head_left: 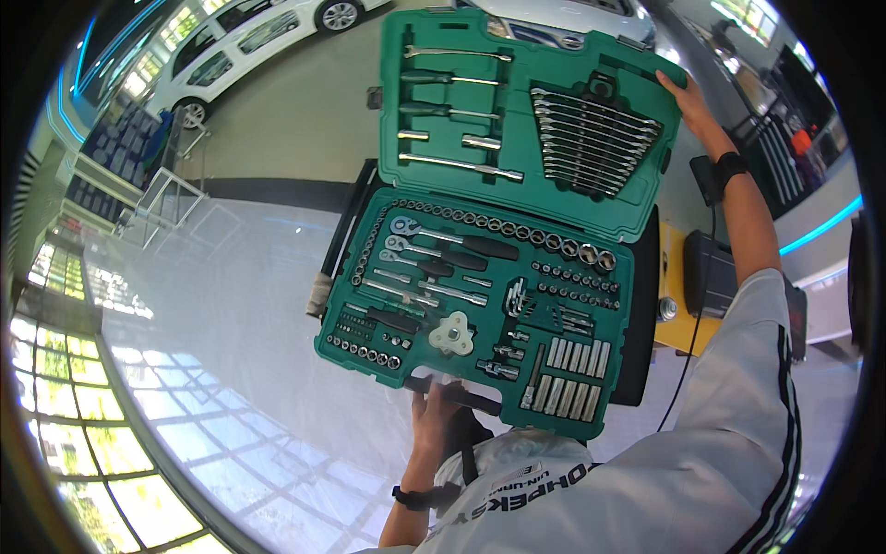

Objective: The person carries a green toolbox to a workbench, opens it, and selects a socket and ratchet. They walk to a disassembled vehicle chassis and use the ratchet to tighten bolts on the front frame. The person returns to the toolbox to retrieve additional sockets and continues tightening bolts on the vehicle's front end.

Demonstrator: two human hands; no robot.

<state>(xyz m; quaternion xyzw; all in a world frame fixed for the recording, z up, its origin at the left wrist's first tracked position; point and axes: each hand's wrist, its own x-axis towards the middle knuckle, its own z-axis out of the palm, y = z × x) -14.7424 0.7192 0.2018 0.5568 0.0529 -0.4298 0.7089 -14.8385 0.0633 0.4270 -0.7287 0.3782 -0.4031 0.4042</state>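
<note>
A green tool case (616, 365) lies wide open in front of me, its lid (591, 214) tipped back at the far side. My right hand (688, 100) grips the lid's far right corner. At the near edge, my left hand (434, 411) is closed around the black carry handle (478, 401), its fingers partly hidden. Combination wrenches (595, 138) fan across the lid beside two screwdrivers (452, 79) and extension bars. In the base sit ratchets (489, 246), a white three-lobed piece (452, 333), short sockets along the rim and long sockets (578, 356) at the right.
Something black supports the case underneath. To its right stand a yellow cabinet (681, 268), a dark box (712, 275) and a hanging cable (688, 369). White cars (258, 37) are parked beyond. A metal frame (161, 198) stands at far left on the shiny floor (231, 314).
</note>
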